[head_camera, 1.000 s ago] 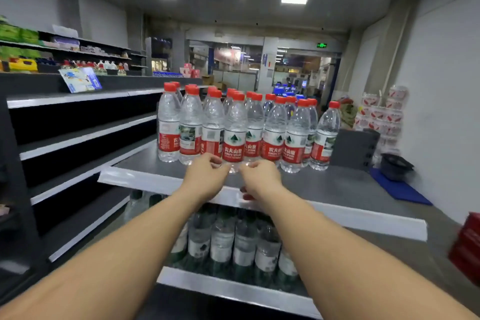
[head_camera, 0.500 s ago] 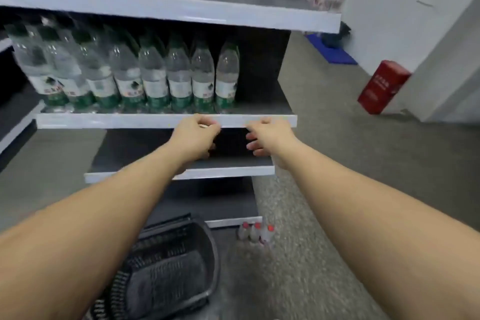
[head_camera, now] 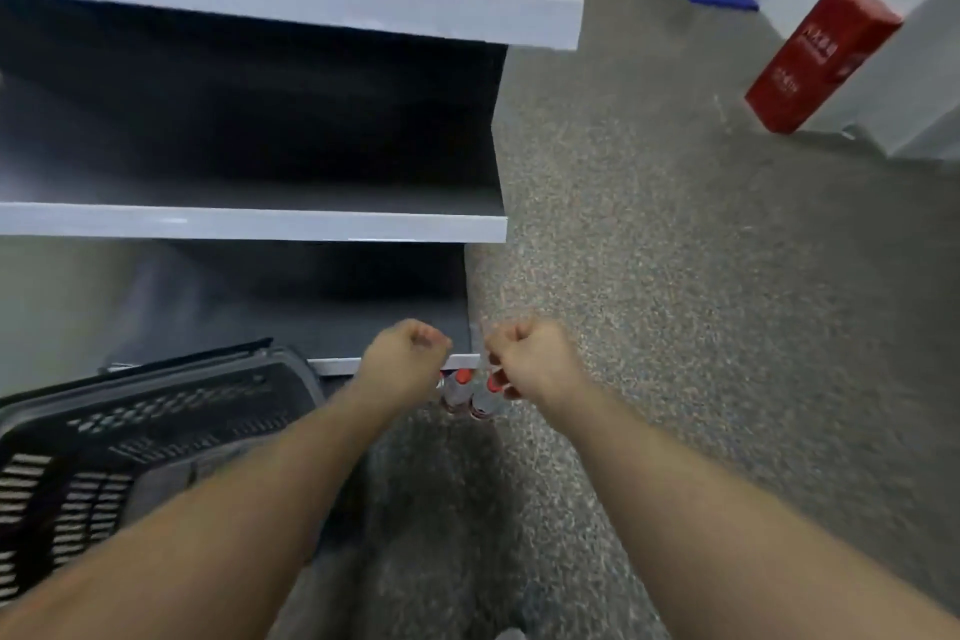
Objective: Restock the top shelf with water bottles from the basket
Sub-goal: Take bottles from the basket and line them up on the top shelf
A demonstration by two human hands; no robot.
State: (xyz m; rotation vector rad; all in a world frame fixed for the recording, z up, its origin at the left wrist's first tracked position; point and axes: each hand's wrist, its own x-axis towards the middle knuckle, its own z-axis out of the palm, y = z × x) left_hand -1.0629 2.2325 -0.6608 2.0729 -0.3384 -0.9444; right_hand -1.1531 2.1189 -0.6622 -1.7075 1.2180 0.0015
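We are at the pickup step, our left hand (head_camera: 402, 353) and right hand (head_camera: 530, 359) clenched and empty above the water bottles (head_camera: 470, 392) standing on the floor (head_camera: 675, 327) beside the basket (head_camera: 156, 431), which we judge must be grasped next.

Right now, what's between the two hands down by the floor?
In the head view, red-capped water bottles stand on the floor in the gap between the left hand and right hand, just below the bottom shelf's edge.
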